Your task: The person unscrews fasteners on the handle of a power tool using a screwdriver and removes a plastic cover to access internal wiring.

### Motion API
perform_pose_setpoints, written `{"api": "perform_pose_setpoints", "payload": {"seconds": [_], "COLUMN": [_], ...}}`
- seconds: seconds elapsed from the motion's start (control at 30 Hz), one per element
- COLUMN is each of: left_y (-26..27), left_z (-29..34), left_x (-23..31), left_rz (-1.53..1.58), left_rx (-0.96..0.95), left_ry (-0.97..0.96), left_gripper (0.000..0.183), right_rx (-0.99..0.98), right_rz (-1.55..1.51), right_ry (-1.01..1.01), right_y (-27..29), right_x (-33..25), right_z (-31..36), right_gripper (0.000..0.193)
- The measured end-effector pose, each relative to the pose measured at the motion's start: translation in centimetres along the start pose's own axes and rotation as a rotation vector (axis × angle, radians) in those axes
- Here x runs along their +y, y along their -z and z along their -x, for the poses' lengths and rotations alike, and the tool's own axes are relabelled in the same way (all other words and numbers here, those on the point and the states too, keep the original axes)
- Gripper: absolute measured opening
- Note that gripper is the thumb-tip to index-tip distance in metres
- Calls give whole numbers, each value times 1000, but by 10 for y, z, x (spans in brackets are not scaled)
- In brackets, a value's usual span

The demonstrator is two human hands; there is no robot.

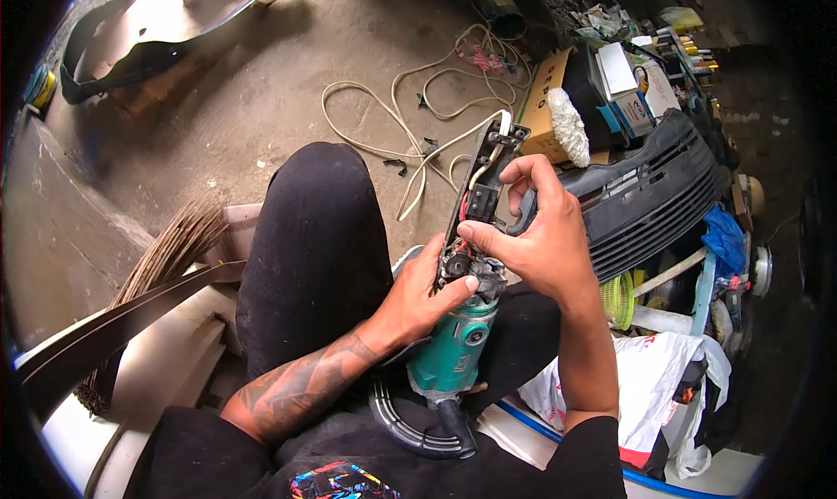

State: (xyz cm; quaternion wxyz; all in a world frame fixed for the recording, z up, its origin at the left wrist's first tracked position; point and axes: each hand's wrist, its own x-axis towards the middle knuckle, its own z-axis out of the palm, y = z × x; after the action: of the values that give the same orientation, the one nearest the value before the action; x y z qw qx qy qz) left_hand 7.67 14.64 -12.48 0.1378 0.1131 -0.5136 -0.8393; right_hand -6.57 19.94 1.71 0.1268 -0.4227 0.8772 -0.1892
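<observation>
A teal corded polisher or grinder (453, 346) lies across my lap, its black D-shaped handle (423, 434) toward my body. Its rear grip stands opened, with a black switch block (481, 203), red and white wires and dusty inner parts bare. My left hand (423, 294) wraps round the tool at the top of the teal housing, thumb across the exposed parts. Over the switch block, my right hand (545, 229) is curled with a dark grey curved piece (524, 211) between thumb and fingers. Whether that piece is still joined to the switch is hidden.
A pale power cord (392, 107) runs from the tool in loops over the floor. At right stand a black slatted grille (649, 198), a cardboard box (545, 107) with a fluffy white pad (568, 126), and a white plastic bag (654, 381). A twig broom (166, 255) lies at left.
</observation>
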Motion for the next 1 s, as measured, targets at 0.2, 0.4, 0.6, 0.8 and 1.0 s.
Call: {"api": "perform_pose_setpoints", "payload": {"seconds": [0.2, 0.4, 0.6, 0.8, 1.0], "left_y": [4, 3, 9, 11, 10], "left_z": [1, 0, 0, 0, 0], "left_x": [2, -2, 7, 12, 8], "left_rz": [-56, -40, -8, -105, -97], "left_rx": [-31, 7, -87, -109, -35], "left_ry": [17, -26, 58, 99, -2], "left_gripper": [59, 58, 63, 59, 56], "right_rx": [-98, -74, -114, -85, -26], "right_rz": [-50, -69, -139, -107, -59], "right_ry": [12, 10, 11, 30, 45], "right_y": [-3, -8, -10, -11, -16], "right_x": [-2, 2, 5, 5, 1], "right_z": [-1, -4, -6, -5, -8], "right_gripper": [68, 65, 62, 60, 59]}}
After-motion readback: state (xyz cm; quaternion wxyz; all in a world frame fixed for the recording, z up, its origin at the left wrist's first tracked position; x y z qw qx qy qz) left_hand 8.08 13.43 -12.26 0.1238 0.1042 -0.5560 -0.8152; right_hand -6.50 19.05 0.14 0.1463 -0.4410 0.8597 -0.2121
